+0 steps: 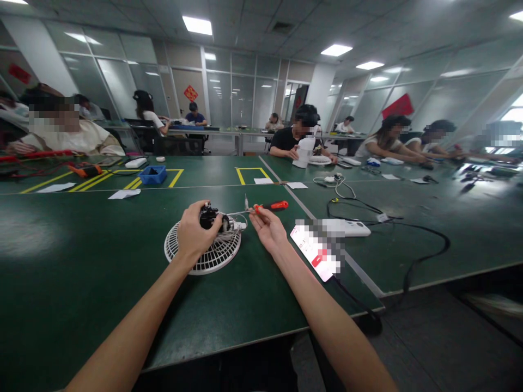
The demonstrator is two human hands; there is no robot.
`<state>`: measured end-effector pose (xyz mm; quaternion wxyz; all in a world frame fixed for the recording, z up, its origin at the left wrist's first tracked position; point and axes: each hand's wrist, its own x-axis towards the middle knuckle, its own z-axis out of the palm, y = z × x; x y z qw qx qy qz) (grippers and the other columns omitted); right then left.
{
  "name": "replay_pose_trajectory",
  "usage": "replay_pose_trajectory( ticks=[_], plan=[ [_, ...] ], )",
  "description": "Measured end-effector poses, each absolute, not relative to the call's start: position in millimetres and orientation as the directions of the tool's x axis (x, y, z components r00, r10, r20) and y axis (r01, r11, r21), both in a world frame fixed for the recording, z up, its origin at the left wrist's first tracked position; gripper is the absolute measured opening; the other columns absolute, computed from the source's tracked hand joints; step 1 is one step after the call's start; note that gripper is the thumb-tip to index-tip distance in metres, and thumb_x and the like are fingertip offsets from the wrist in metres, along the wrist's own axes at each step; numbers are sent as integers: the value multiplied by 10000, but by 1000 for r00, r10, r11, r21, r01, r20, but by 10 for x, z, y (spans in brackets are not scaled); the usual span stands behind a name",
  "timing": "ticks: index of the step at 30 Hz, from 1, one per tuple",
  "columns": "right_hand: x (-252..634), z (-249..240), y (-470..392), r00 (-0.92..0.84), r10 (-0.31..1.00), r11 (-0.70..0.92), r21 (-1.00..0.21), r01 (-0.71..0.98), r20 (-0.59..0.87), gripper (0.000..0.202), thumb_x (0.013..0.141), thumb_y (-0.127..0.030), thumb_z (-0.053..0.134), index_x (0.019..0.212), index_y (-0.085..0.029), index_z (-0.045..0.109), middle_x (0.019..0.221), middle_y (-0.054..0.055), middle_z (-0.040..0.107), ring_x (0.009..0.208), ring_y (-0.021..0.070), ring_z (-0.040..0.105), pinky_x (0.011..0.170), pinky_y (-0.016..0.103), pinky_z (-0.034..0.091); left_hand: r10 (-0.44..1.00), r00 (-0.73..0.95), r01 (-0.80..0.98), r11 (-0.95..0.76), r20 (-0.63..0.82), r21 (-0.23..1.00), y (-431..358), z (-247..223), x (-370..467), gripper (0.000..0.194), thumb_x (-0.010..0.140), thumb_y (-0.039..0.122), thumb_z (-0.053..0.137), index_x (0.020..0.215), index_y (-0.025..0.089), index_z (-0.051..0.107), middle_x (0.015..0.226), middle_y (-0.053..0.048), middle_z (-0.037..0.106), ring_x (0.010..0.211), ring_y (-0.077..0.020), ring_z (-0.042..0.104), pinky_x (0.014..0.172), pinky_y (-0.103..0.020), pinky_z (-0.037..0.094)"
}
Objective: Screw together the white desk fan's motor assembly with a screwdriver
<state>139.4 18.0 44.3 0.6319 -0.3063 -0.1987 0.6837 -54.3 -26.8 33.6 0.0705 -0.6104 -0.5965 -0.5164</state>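
A round white fan grille [204,260] lies on the green table, with a black fan motor [209,218] on top of it. My left hand [198,231] is wrapped around the motor, thumb on its near right side. My right hand [267,226], palm partly turned up, grips a screwdriver [274,206] with a red and black handle. The screwdriver's thin shaft points left to the motor; whether its tip touches a screw is too small to tell. A white cable [242,224] and pale connector parts sit at the motor's right side.
Right of my right hand lie a lit phone [314,253] and a white power bank [347,227]. Black cables [429,253] run across the right side. A blue bin [152,175] and paper slips [125,194] lie farther back. Across the table, a person [300,136] handles white parts.
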Motion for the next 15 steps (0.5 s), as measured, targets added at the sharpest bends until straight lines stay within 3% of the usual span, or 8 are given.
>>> replay_pose_trajectory(
  ticks=[6,10,15],
  plan=[
    [1380,347,209,23,963,-188,-734,-653,-267,259,784,-296,885,752,-203,645,598,-26,651,566,126,659,588,221,611,657,-256,807,-259,709,531,-268,338,-537,469,874,516,642,1219,198,639,1216,-135,712,1122,-315,661,1005,-488,531],
    [1421,360,217,-9,973,-182,-739,-649,-231,213,765,-205,878,744,-178,668,626,5,690,606,129,683,590,200,598,658,-264,804,-254,705,538,-270,334,-543,455,883,509,638,1216,200,644,1213,-130,715,1114,-313,663,1004,-487,531],
    [1430,466,162,-8,974,-160,-666,-729,-225,174,769,-20,724,799,-186,682,718,-1,762,686,120,732,693,215,627,660,-253,808,-258,707,530,-263,326,-546,471,894,532,625,1221,193,642,1214,-134,712,1117,-319,662,1010,-488,528]
  ],
)
